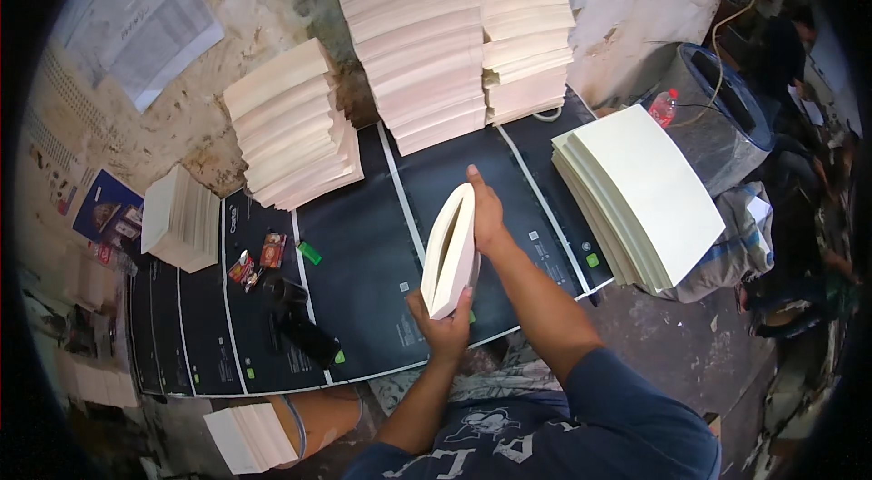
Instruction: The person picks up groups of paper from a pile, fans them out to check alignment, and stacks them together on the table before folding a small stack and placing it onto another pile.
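Note:
Over the middle of the dark table, I hold a thick cream paper booklet (439, 273) with its pages bowed apart and a gap showing between them. My left hand (442, 327) grips its lower end, thumb on the right side and fingers on the left. My right hand (487, 215) is against its upper right side, fingers pointing up along it. The booklet stands tilted, and part of the right fingers is hidden behind it.
Tall paper stacks (418, 53) line the wall. A wide stack of white sheets (640, 194) sits at the table's right end. On the left lie a black object (309, 335), small packets (272, 249) and a green piece (310, 252). A red-capped bottle (663, 108) stands by a blue-rimmed drum (727, 94).

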### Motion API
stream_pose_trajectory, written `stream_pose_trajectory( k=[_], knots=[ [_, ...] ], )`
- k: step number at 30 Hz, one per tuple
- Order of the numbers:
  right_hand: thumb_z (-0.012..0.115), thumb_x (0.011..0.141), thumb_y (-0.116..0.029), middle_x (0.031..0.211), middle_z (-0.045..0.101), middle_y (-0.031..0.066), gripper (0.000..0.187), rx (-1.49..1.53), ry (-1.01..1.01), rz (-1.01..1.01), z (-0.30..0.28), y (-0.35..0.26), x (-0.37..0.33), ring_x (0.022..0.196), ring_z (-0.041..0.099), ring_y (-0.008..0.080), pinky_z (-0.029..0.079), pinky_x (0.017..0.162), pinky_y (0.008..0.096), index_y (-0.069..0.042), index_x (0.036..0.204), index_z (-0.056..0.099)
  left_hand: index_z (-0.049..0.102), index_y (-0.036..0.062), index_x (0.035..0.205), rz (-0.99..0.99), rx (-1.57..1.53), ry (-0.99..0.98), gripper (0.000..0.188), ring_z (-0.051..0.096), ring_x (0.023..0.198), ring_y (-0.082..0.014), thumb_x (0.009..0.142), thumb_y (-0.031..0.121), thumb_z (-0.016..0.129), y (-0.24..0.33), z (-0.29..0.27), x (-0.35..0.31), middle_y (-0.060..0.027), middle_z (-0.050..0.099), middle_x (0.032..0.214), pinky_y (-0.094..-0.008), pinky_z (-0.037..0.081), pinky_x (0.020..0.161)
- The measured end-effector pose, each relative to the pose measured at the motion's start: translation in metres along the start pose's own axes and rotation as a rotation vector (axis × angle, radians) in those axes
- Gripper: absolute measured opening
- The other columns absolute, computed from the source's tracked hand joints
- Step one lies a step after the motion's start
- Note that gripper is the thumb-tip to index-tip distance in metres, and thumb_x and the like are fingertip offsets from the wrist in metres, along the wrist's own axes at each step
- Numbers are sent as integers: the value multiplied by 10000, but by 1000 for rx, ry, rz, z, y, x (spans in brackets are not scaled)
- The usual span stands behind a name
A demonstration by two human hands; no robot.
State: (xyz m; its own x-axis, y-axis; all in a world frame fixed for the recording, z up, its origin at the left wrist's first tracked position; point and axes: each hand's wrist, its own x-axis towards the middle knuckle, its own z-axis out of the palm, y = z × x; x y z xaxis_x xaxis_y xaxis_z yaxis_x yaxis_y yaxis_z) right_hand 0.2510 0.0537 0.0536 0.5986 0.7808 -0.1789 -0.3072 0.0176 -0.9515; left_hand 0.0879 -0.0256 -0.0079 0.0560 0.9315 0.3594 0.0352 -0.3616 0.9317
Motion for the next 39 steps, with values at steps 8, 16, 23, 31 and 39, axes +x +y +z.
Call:
stream_pose_trajectory(
  k=[8,16,23,31,39],
  knots=[
    [382,947,-646,891,601,134,711,-167,194,-12,-2,37,-6,869,529,223,417,880,369,7,867,652,567,-75,1164,-258,-102,-84,362,611,1004,-254,863,79,695,-24,-11,-30,-174,621,1129,-368,497,886],
    [302,947,-681,766,585,148,770,-121,103,-105,-7,17,-17,758,525,252,427,816,381,5,778,609,568,-102,1118,-225,-135,-49,360,638,865,-255,852,98,705,-22,-6,-23,-162,645,1049,-364,525,771],
    [310,971,-589,1173,549,315,711,-667,16,-31,-22,-9,-55,1105,550,440,436,953,475,58,1157,539,516,-91,1235,-619,-323,-313,399,635,936,-279,920,129,621,3,-41,23,-159,624,1108,-422,525,822],
    [467,941,-459,1526,250,228,687,-1306,-270,-510,-42,95,-64,1426,230,366,253,1124,527,-10,1443,331,393,-50,1370,-1085,-428,-480,506,564,1134,-304,907,50,571,-48,-62,40,-193,542,1260,-436,474,955],
    [409,938,-584,1562,177,212,782,-1409,-380,-337,-31,66,-72,1463,129,349,166,1139,564,-36,1481,285,462,-46,1317,-1049,-351,-420,504,602,1065,-275,843,21,619,-26,-61,38,-153,588,1182,-399,500,907]
  ],
)
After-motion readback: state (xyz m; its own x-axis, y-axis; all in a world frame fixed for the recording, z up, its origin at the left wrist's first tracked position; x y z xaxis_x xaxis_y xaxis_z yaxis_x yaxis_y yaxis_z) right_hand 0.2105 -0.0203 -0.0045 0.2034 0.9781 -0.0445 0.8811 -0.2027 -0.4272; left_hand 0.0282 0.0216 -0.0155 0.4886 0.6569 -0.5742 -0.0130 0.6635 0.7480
